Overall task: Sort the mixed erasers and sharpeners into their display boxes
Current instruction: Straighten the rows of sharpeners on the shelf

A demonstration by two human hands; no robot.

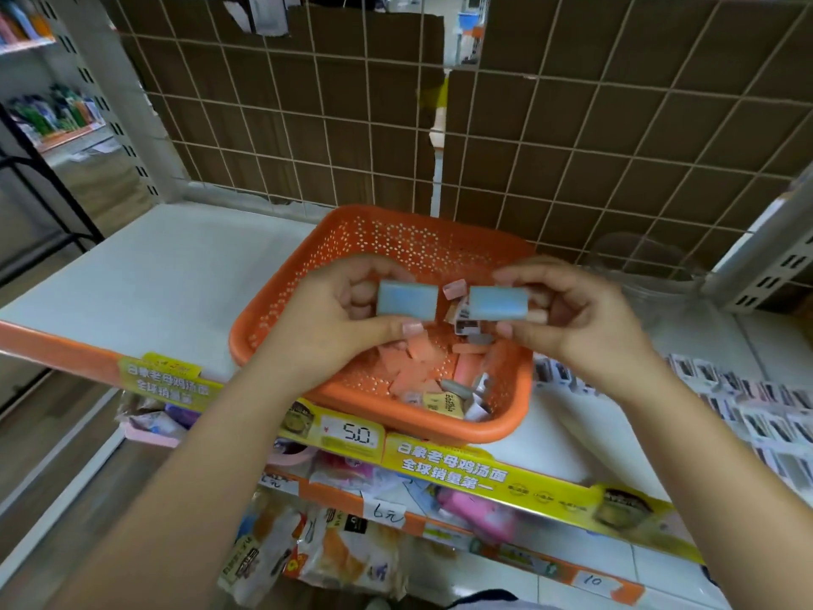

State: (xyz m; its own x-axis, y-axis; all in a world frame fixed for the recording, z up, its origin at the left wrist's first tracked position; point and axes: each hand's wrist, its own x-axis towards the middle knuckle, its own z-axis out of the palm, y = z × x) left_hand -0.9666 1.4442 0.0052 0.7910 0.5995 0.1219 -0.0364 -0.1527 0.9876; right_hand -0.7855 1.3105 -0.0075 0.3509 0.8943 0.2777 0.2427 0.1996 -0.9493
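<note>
Erasers first: two pale blue blocks, one per hand, held side by side just above the orange basket (281, 314) and not touching each other. Left eraser (407, 300) is pinched between thumb below and fingers above by the left hand (334, 319); right eraser (498, 304) is pinched the same way by the right hand (585, 319). Both hands are curled round their block, neither released. Basket sits on the white shelf (167, 275) and holds a loose mixed pile (440, 372): pink and salmon blocks, a few wrapped pieces, some grey ones that may be sharpeners, too small to tell. Judgement: sorting is well short of done, most stock is unsorted in the basket. Clear container (633, 266) stands just right of the basket against the wire grid (308, 125), contents unclear. Rows of packaged items (748, 411) lie on the shelf further right, possibly a display box, cannot confirm.
</note>
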